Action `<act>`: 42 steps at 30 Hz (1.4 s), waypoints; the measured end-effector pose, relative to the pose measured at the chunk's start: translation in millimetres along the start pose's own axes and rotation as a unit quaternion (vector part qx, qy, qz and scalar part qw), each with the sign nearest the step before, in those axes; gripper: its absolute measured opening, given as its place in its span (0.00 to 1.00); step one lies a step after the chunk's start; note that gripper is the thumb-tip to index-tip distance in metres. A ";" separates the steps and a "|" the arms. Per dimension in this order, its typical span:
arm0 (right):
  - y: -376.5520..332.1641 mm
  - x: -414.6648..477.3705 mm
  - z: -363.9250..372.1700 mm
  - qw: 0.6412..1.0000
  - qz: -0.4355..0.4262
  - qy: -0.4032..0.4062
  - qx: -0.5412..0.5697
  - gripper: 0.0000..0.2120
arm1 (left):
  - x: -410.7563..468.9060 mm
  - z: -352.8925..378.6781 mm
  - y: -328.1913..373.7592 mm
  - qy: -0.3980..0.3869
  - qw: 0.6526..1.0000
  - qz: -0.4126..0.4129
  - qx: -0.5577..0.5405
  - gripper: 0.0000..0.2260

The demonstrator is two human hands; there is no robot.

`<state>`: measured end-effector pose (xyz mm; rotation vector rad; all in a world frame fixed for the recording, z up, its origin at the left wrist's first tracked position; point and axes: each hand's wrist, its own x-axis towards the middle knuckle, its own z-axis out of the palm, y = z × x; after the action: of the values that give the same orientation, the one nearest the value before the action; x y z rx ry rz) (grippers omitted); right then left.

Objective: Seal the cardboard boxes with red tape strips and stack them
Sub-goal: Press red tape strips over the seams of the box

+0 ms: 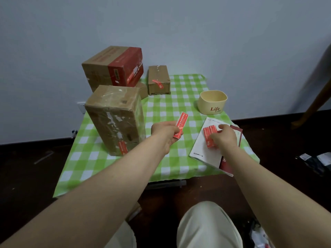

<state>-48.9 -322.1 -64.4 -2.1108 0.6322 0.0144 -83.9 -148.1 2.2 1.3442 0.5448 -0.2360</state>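
A tall brown cardboard box (116, 119) stands on the left of the green checked table (172, 104), with a red tape strip (122, 147) stuck near its bottom edge. My left hand (165, 134) pinches a loose red tape strip (181, 124) just right of that box. My right hand (224, 136) rests on more red strips (207, 132) stuck to a white sheet (204, 149), fingers curled at them. At the back stands a large box with a red band (114, 66), beside a small box (158, 79) bearing a red strip.
A cream tub marked "Life" (212, 102) sits at the table's right rear. A dark red booklet (226, 164) lies under the white sheet. Another small box piece (142, 89) peeks out behind the tall box. Dark floor surrounds the low table; my knees are below.
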 end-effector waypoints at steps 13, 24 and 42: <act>-60.2 -75.5 -20.0 0.934 -0.086 -0.162 0.305 0.03 | -29.7 -8.8 7.6 -0.044 0.998 0.038 0.001 0.15; -94.9 -126.2 -21.0 0.894 -0.180 -0.289 0.291 0.08 | -74.6 -64.3 37.0 -0.038 0.986 0.135 0.085 0.04; -128.8 -165.6 -7.3 0.914 -0.246 -0.259 0.192 0.01 | -94.0 -114.0 50.3 -0.034 0.982 0.176 0.065 0.02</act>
<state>-137.4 -196.9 78.9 -1.7200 -0.2105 0.1516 -167.7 -40.5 78.2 1.5275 0.2303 -0.0267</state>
